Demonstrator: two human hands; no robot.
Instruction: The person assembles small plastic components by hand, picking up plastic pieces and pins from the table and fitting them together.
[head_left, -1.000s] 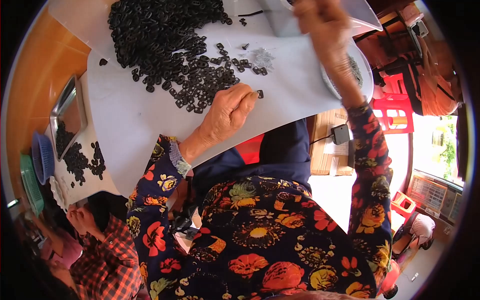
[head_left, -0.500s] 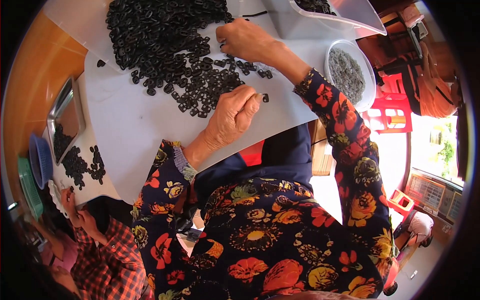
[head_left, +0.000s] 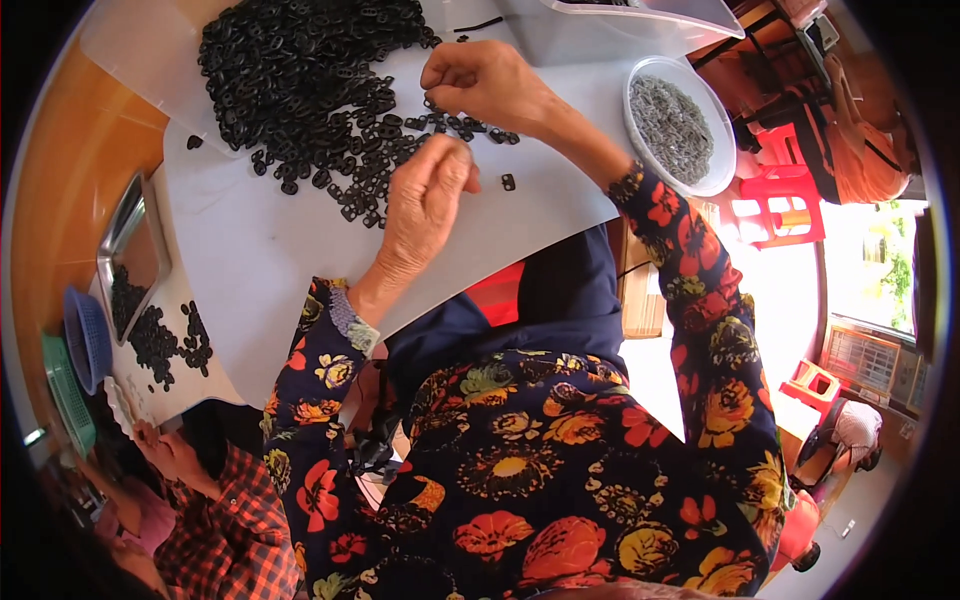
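Small black two-holed plastic pieces point(head_left: 300, 80) lie in a big heap on the pale table, thinning out toward me. My left hand point(head_left: 425, 195) is over the heap's near edge, its thumb and fingers pinched together; anything between them is hidden. Beyond it and a little to the right, my right hand point(head_left: 488, 85) hovers above scattered pieces with its fingers curled to the thumb. I cannot make out what, if anything, it holds. One single black piece point(head_left: 508, 182) lies apart, right of my left hand.
A round tub point(head_left: 725, 165) of small greyish clear bits stands at the table's right. A clear plastic bin point(head_left: 590, 40) is at the far side. On the left are a metal tray point(head_left: 150, 225), more black pieces point(head_left: 155, 345), baskets point(head_left: 88, 340) and a co-worker in a checked shirt point(head_left: 235, 510).
My left hand has moved left and away from me, off the spot beside the single black piece. My right hand has shifted slightly nearer me. The view has shifted a little.
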